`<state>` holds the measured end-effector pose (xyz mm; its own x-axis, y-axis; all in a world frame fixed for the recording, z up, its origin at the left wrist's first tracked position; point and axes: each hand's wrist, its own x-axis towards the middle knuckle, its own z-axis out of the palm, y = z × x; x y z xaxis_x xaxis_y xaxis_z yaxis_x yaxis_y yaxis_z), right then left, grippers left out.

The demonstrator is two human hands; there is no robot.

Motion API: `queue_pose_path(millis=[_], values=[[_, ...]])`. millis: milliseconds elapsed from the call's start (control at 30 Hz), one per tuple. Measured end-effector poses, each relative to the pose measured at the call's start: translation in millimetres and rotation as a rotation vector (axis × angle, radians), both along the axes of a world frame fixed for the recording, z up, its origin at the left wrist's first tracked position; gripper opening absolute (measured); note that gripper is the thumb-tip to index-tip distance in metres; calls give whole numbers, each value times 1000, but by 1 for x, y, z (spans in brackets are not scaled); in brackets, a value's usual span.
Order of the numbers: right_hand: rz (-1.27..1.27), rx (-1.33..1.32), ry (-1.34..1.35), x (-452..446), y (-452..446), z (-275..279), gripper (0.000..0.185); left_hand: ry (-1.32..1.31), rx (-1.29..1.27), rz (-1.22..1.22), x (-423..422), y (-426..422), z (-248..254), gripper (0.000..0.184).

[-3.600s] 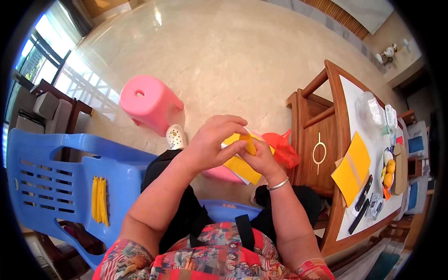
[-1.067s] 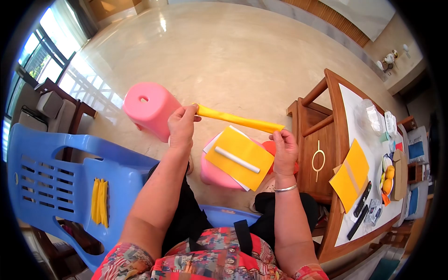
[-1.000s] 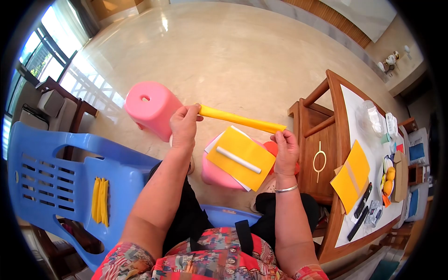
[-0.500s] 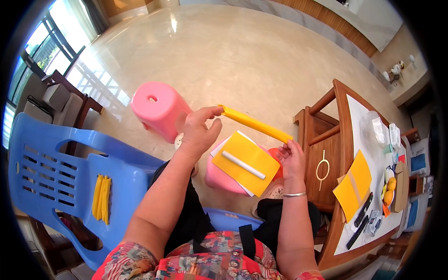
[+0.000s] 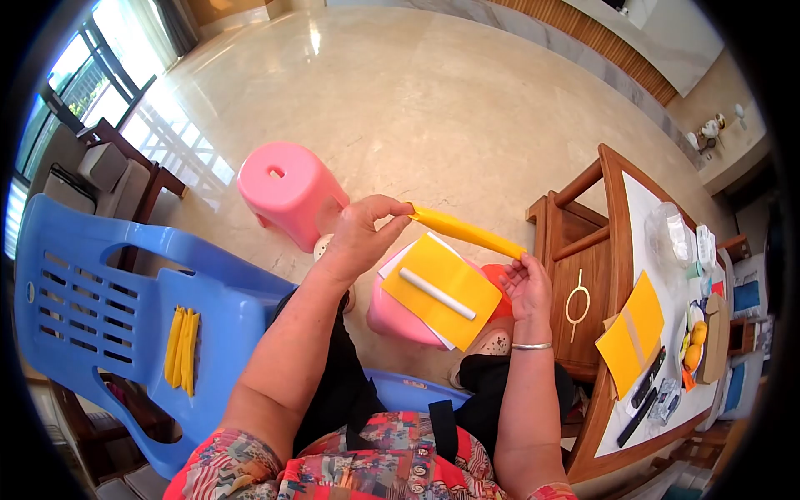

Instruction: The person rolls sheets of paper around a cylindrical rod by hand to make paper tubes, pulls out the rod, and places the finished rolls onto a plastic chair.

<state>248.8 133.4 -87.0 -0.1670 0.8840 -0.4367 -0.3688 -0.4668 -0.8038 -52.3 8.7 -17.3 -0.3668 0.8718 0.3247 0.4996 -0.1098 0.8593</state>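
A long folded yellow strip (image 5: 468, 232) is stretched between both hands above a pink stool. My left hand (image 5: 367, 232) pinches its left end between thumb and finger. At its right end, my right hand (image 5: 527, 287) grips the tip, with a silver bangle at the wrist. Below the strip, a yellow sheet (image 5: 408, 298) lies over white paper on the near pink stool (image 5: 392, 321). A white rod (image 5: 437, 293) rests diagonally on that sheet. Several yellow strips (image 5: 181, 350) lie side by side on the blue chair to the left.
Another pink stool (image 5: 287, 187) stands on the floor beyond my left hand. The blue chair (image 5: 225, 329) is at the left. On the right, a wooden table (image 5: 612, 287) bears yellow sheets (image 5: 637, 325), remotes, fruit and plastic packaging. A red bag (image 5: 497, 279) shows beside the near stool.
Earlier both hands were together over the yellow sheet; then they spread with the strip between them. Since half a second ago, my left hand has moved slightly right and down with its end.
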Motion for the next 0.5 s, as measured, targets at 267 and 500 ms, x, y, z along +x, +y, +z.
queue_pose_path(millis=[267, 500], values=[[-39, 43, 27, -1, -2, 3, 14, -21, -13, 28, 5, 1, -4, 21], [-55, 158, 53, -4, -3, -2, 15, -373, -68, 72, 9, 4, -10, 27]])
